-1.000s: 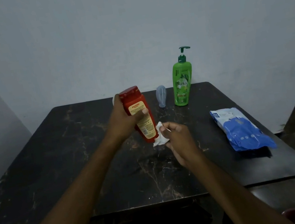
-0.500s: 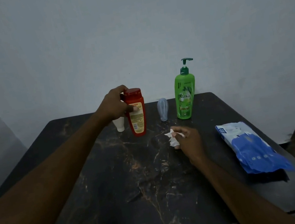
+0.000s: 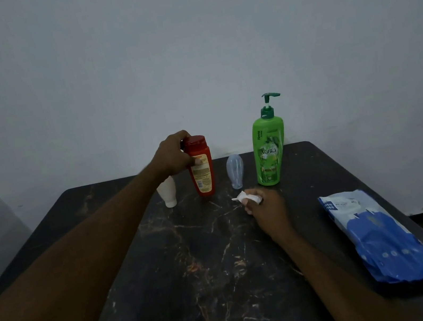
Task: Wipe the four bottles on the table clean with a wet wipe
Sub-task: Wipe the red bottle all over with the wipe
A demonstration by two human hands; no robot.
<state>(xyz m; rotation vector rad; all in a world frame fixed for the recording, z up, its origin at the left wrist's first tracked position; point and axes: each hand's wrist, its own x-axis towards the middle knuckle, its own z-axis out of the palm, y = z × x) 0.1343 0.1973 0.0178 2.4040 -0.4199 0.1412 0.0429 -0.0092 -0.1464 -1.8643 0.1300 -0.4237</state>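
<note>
Dark table [image 3: 196,275], left hand [image 3: 173,155] gripping red bottle [image 3: 202,173]

Bottles: we count four, namely a white bottle [image 3: 168,192], a red bottle [image 3: 203,174], a clear bottle [image 3: 234,167] and a green pump bottle [image 3: 269,150].
Wipes: we see one loose wipe [image 3: 247,197], crumpled.
Packs: we count one wipe pack [image 3: 379,235], blue and white.
Tables: we see one table [image 3: 196,275].
Hands: we count two, a left hand [image 3: 173,155] and a right hand [image 3: 267,207].
</note>
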